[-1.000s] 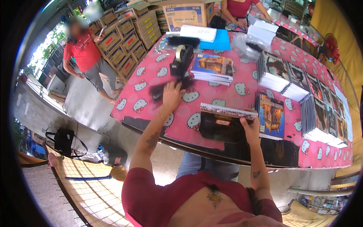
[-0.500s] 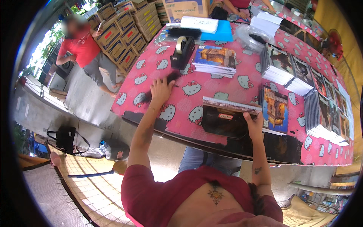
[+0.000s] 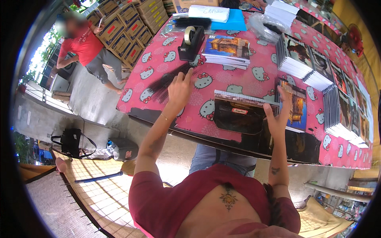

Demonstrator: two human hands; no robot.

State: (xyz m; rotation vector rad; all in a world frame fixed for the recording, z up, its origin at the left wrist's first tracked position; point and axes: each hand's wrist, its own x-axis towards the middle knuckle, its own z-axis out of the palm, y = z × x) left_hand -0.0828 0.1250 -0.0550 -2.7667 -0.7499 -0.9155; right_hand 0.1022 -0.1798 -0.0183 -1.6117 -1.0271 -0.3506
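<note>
A pile of thin black spiral binding coils (image 3: 166,84) lies on the left of the pink table. Over its right end, my left hand (image 3: 180,92) has its fingers apart and slightly bent, and no coil clearly shows in its grasp. At the front edge sits a black board-like device (image 3: 237,118) with a small red-edged label and a white-edged sheaf of pages (image 3: 242,99) along its back. My right hand (image 3: 278,116) is open at that sheaf's right end, thumb and fingers spread. Just behind those fingers lies a spiral notebook (image 3: 295,104) with a building on its cover.
A black tape dispenser (image 3: 191,43) stands beyond the coils, beside a stack of notebooks (image 3: 227,50). More notebook stacks (image 3: 297,57) line the right side. Clear plastic wrap (image 3: 266,28) and a blue folder (image 3: 234,20) lie farther back. A person in red (image 3: 84,43) stands near cartons (image 3: 127,35).
My left hand has shifted right and away from me, leaving more of the coil pile visible. My right hand has let go of the device's edge and spread its fingers.
</note>
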